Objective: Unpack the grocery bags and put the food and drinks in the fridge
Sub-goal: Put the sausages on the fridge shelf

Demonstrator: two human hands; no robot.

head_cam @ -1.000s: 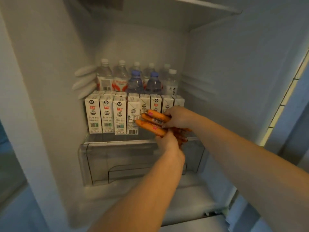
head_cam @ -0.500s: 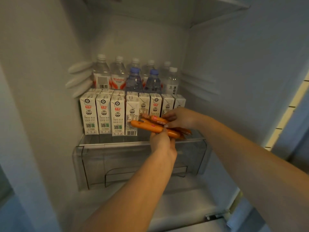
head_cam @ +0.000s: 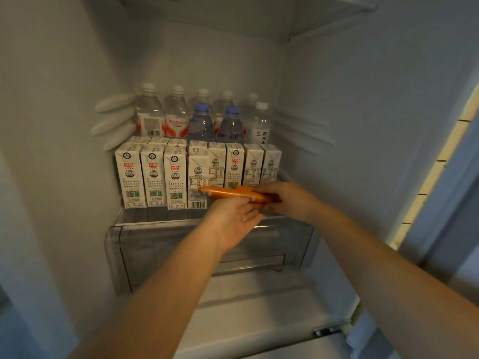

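Inside an open fridge, white milk cartons (head_cam: 153,174) line the left and middle of the glass shelf (head_cam: 155,216), with water bottles (head_cam: 202,120) ranked at the far wall behind them. At centre, the person's left hand (head_cam: 233,218) lies flat and relaxed, palm turned up, just beneath a bundle of orange sausage sticks (head_cam: 230,193). To the right, the right hand (head_cam: 282,200) grips the bundle's right end, holding it level just above the shelf's near edge, in front of the cartons. The clear drawer (head_cam: 207,252) sits shut below.

The step looks like setting the sticks down; it would go best by lowering them flat onto the free strip of shelf without nudging the cartons over.

Half a second ago the left hand's fingers were closed around the bundle; they have now let go and opened.
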